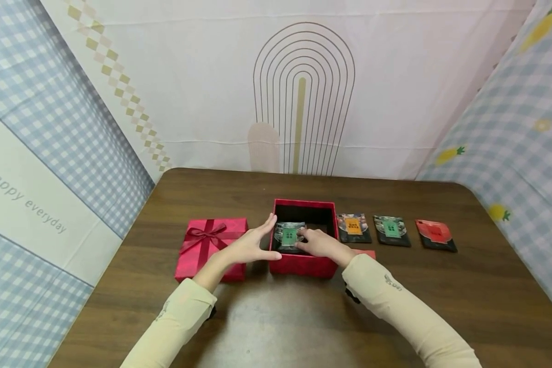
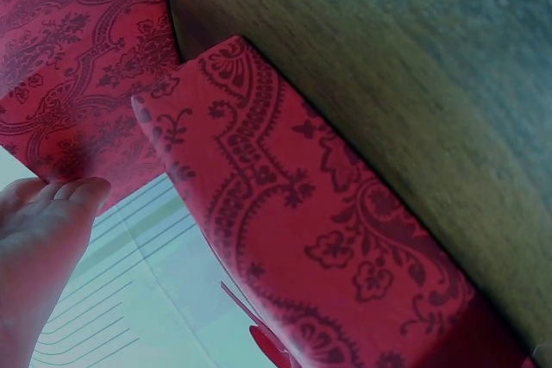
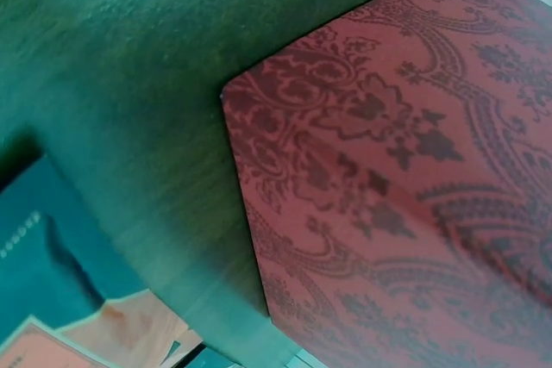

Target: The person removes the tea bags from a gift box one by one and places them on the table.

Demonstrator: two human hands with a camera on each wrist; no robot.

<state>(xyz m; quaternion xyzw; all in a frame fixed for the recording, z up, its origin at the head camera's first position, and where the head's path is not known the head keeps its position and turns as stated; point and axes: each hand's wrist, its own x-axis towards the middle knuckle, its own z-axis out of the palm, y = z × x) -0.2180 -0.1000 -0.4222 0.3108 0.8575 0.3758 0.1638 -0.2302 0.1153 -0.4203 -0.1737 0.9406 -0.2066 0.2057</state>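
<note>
Packet [image 1: 287,236] partly hidden by right hand [image 1: 322,244].

On the brown wooden counter [image 1: 276,317] there lay a red lid [image 1: 204,244] with ribbon bow. To its right stood an open red box [image 1: 303,265]. Further right, in a row, lay an orange-labelled packet [image 1: 353,227], a green-labelled packet [image 1: 392,230] and a red-labelled packet [image 1: 436,235]. A reddish piece [image 1: 367,252], partly hidden, lay near the box.

Wood-grain table [image 1: 276,319], rounded far corners. White arch-print cloth [image 1: 202,76] behind table; blue gingham "happy everyday" cloth [image 1: 60,138] left of it, pineapple-print gingham cloth [image 1: 510,148] right of it.
</note>
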